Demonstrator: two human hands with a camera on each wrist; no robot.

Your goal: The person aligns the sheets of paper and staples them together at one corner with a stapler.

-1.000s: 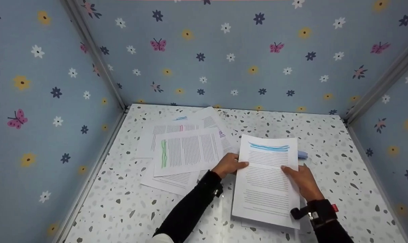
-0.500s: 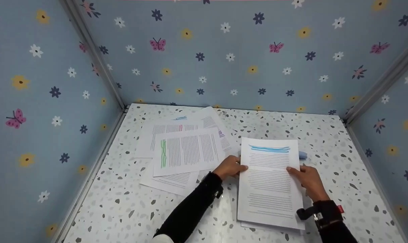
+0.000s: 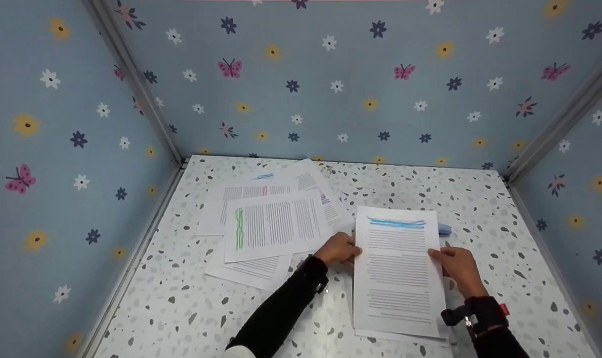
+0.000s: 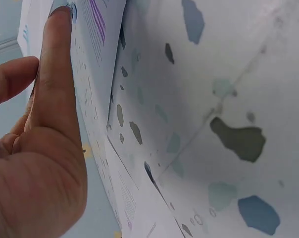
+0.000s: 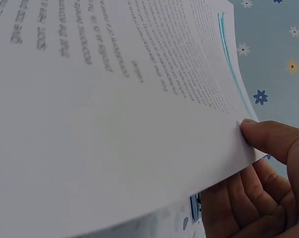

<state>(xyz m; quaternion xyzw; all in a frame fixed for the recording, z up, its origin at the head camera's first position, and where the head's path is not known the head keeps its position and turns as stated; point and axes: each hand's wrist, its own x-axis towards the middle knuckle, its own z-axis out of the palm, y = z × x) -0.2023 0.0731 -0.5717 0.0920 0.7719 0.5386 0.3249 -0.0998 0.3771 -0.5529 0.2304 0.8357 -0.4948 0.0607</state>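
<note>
A printed sheet of paper (image 3: 398, 278) with blue highlighter strokes across its top is held between both hands in the head view. My left hand (image 3: 339, 249) pinches its left edge, the thumb just over the margin. On the opposite edge my right hand (image 3: 459, 266) grips it, thumb on top and fingers underneath, as the right wrist view shows. More paper peeks out below the bottom edge and along the left side. In the right wrist view the sheet (image 5: 115, 148) bows slightly. A blue object (image 3: 445, 229) is mostly hidden behind the sheet.
Several printed sheets lie overlapping at the left, topped by one with a green-marked page (image 3: 276, 226). Another beneath carries purple marks (image 3: 326, 199). The speckled table (image 3: 181, 313) is bounded by flower-patterned walls (image 3: 311, 74) at the back and both sides.
The held sheet has shifted slightly right and now lies straighter over the paper beneath. The right hand has moved outward along with its edge. The pile at the left has stayed put.
</note>
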